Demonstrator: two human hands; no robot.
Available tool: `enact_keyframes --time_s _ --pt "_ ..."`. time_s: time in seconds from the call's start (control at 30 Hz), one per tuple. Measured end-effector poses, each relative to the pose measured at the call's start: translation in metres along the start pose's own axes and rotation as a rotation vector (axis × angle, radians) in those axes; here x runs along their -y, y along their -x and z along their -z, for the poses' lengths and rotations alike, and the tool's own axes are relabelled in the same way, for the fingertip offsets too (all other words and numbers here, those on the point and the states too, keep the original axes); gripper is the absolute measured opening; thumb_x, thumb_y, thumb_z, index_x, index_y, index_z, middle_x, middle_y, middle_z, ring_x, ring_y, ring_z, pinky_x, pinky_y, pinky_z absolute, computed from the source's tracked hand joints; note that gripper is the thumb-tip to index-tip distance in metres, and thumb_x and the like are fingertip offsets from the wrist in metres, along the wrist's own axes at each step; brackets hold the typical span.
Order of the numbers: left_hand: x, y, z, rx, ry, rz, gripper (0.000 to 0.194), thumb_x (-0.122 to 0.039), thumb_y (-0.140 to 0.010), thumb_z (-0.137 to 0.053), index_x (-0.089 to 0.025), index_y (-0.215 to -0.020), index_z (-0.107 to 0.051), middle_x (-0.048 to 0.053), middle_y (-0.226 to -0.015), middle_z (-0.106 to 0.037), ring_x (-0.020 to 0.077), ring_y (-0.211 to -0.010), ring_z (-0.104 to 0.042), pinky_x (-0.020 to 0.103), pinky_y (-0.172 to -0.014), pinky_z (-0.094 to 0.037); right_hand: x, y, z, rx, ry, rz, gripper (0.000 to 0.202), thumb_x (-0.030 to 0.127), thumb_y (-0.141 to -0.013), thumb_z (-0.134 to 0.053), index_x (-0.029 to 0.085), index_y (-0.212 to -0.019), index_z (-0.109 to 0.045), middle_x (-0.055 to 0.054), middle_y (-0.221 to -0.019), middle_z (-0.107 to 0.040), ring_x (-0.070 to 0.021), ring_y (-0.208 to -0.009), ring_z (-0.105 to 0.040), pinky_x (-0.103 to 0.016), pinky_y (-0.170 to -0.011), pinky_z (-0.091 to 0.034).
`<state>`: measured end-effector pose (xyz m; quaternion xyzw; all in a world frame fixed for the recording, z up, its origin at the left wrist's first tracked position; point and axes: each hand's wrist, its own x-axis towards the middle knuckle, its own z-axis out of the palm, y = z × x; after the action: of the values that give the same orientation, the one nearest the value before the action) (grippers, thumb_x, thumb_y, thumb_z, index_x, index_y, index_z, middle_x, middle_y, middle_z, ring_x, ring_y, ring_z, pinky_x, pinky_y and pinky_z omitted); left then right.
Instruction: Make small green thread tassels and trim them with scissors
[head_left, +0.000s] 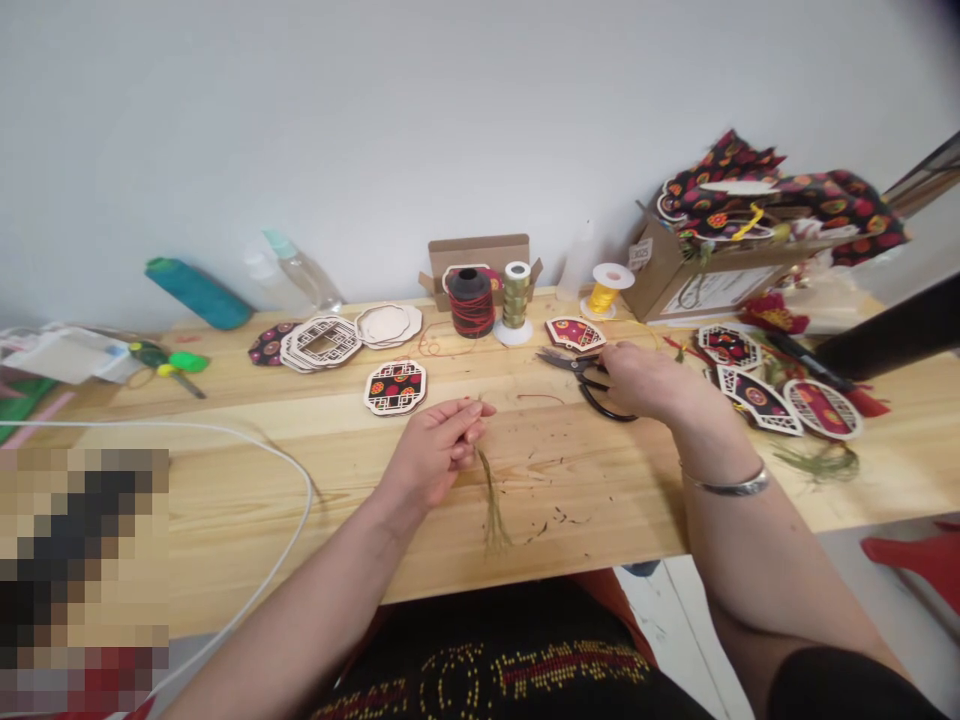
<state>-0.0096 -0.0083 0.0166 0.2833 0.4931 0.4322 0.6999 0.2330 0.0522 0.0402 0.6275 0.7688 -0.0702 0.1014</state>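
My left hand (pixel 444 445) is closed in a pinch on a bundle of olive-green threads (pixel 491 505), whose loose ends hang down over the wooden table. My right hand (pixel 643 380), with a silver bangle at its wrist, reaches to the black-handled scissors (pixel 609 408). Its fingers are at the handles and partly hidden, and the blades lie on the table pointing left. An octagonal patterned piece (pixel 396 388) lies just beyond my left hand. Behind the scissors is a red fan-shaped piece (pixel 575 334).
At the back stand a dark red thread spool (pixel 471 302), a green-gold spool (pixel 515 300) and a yellow spool (pixel 608 289). A cardboard box (pixel 694 280) with fabric is at right. Patterned pieces (pixel 823 408) lie before it. A white cable (pixel 304 480) curves at left.
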Motion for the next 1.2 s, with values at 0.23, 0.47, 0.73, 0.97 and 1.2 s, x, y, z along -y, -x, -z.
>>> enact_keyframes --time_s 0.23,0.47,0.73,0.97,1.2 --pt "0.0 -0.002 0.001 -0.003 0.017 -0.013 0.021 -0.027 -0.068 -0.073 -0.009 -0.077 -0.067 -0.006 -0.05 -0.043 -0.0028 -0.037 -0.026 0.011 -0.037 -0.017 0.003 0.004 0.007 0.065 0.035 -0.009 0.025 0.016 -0.073 -0.056 0.008 -0.096 -0.061 -0.018 -0.095 -0.064 -0.0237 -0.084 -0.062 -0.027 -0.064 -0.042" --pt "0.0 -0.005 0.003 -0.052 0.039 -0.036 0.023 -0.027 -0.065 -0.075 -0.009 -0.077 -0.066 -0.006 -0.05 -0.044 -0.0023 -0.037 -0.027 0.011 -0.036 -0.018 0.002 0.007 0.013 0.048 -0.054 0.025 0.026 0.029 -0.071 -0.057 0.012 -0.089 -0.061 -0.015 -0.089 -0.065 -0.0225 -0.075 -0.059 -0.027 -0.056 -0.037" --pt "0.001 -0.006 0.004 -0.059 0.063 -0.071 0.025 -0.028 -0.066 -0.074 -0.009 -0.079 -0.066 -0.006 -0.051 -0.044 -0.0018 -0.037 -0.028 0.011 -0.036 -0.017 0.033 0.021 0.021 -0.017 -0.54 0.444 0.036 0.052 -0.077 -0.055 0.017 -0.073 -0.049 0.001 -0.063 -0.048 -0.009 -0.054 -0.037 -0.022 -0.05 -0.027" --pt "0.0 -0.006 0.005 -0.092 0.078 -0.097 0.022 -0.027 -0.067 -0.073 -0.009 -0.078 -0.065 -0.007 -0.051 -0.042 -0.0012 -0.037 -0.028 0.012 -0.036 -0.016 0.04 0.017 0.015 0.269 -0.694 0.614 0.049 0.061 -0.081 -0.046 0.015 -0.064 -0.045 0.004 -0.058 -0.036 -0.0066 -0.052 -0.029 -0.021 -0.048 -0.023" --pt "-0.002 -0.004 0.003 -0.113 0.1 -0.129 0.023 -0.027 -0.067 -0.073 -0.01 -0.08 -0.065 -0.007 -0.052 -0.042 -0.0015 -0.038 -0.028 0.011 -0.037 -0.018 0.038 0.017 0.019 0.384 -0.727 0.612 0.059 0.068 -0.082 -0.036 0.016 -0.056 -0.042 0.005 -0.046 -0.034 -0.0056 -0.045 -0.027 -0.021 -0.043 -0.023"
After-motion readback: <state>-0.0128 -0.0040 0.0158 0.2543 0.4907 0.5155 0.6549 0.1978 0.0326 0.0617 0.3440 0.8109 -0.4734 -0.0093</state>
